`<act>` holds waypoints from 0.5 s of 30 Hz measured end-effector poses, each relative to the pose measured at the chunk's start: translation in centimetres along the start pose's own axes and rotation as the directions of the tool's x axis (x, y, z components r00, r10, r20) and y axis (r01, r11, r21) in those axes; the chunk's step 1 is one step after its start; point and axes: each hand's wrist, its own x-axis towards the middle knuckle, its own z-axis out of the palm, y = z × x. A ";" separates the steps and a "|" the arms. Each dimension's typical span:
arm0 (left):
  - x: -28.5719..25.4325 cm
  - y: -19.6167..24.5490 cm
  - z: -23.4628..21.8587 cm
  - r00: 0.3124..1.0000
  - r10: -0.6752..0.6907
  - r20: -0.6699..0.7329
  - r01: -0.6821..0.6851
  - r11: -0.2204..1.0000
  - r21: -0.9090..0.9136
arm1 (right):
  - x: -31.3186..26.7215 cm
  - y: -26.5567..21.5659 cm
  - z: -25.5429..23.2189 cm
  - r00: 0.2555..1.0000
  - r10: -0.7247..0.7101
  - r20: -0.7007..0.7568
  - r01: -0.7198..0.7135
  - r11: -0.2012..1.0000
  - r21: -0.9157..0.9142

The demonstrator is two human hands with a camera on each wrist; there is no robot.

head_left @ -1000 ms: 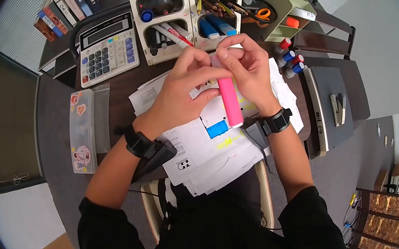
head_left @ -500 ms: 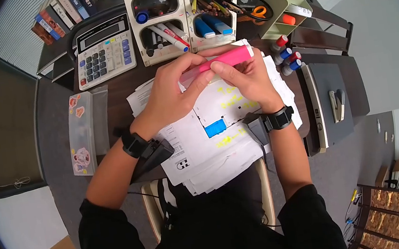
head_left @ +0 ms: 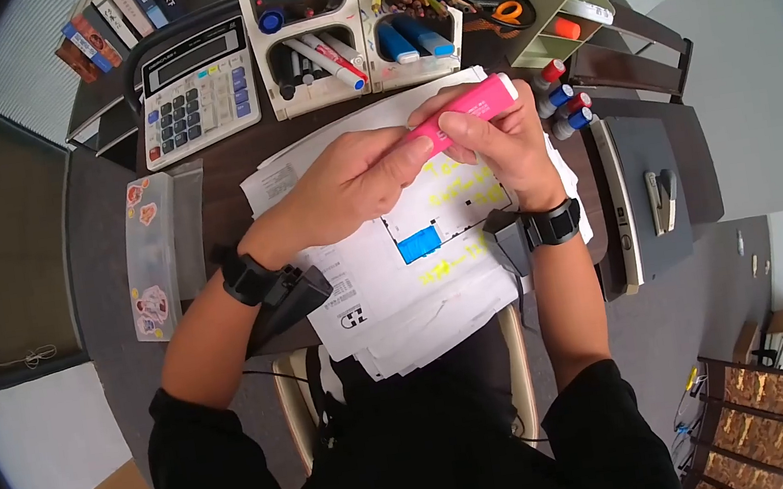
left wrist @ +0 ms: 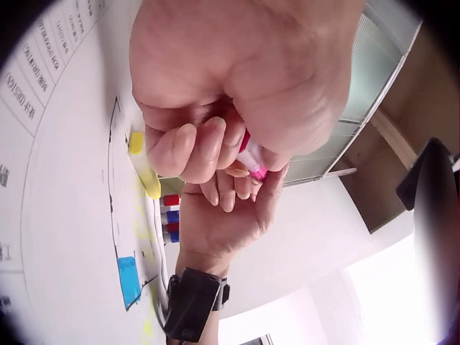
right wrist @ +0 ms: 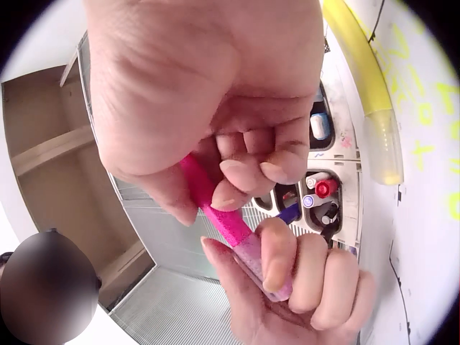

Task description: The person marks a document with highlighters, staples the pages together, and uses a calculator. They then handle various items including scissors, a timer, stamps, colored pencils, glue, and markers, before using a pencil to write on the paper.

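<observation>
Both hands hold a pink highlighter (head_left: 477, 106) above the papers, tilted with its white end up to the right in the head view. My right hand (head_left: 510, 155) grips the pink body, thumb lying along it. The left hand (head_left: 339, 187) curls its fingers round the other end, which the head view hides. In the right wrist view that translucent pink end (right wrist: 262, 267) sits between the left thumb and fingers. A yellow highlighter (right wrist: 366, 93) lies on the marked papers (head_left: 347, 280) under the hands.
Behind the hands stands a white organizer (head_left: 323, 100) with pens and markers; a calculator (head_left: 199, 97) is to its left. A clear stickered case (head_left: 151, 261) lies at left. Several capped bottles (head_left: 572, 112) and a stapler (head_left: 663, 201) are at right, near a green holder (head_left: 543, 7).
The pink highlighter has swung from pointing toward the body to lying slantwise between the hands. The right hand has shifted onto its pink body; the left has closed round the other end.
</observation>
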 end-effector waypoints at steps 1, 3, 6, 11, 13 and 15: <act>0.0 -0.1 0.0 1.000 0.002 0.001 -0.002 1.000 -0.002 | -0.1 0.0 -0.1 1.000 0.001 -0.001 -0.001 1.000 -0.003; -0.1 -0.1 -0.3 0.995 -0.057 0.085 0.067 0.991 -0.115 | 0.1 0.0 -0.2 0.999 -0.026 0.033 0.024 0.998 0.052; -0.3 0.1 -0.1 0.993 -0.061 0.105 0.076 0.987 -0.140 | 0.2 0.2 -0.3 0.997 -0.043 0.063 0.037 0.995 0.093; 0.2 -0.4 0.7 0.995 0.080 -0.065 -0.067 0.982 0.174 | 0.1 0.5 0.4 0.994 -0.076 -0.076 0.079 0.996 0.029; 0.5 -1.1 0.5 0.970 0.211 -0.119 -0.154 0.916 0.370 | 0.4 0.9 0.7 0.989 -0.093 -0.112 0.098 0.994 0.045; 0.7 -1.4 0.5 0.933 0.321 -0.163 -0.218 0.864 0.453 | 0.5 1.0 1.1 0.976 -0.128 -0.177 0.130 0.991 0.001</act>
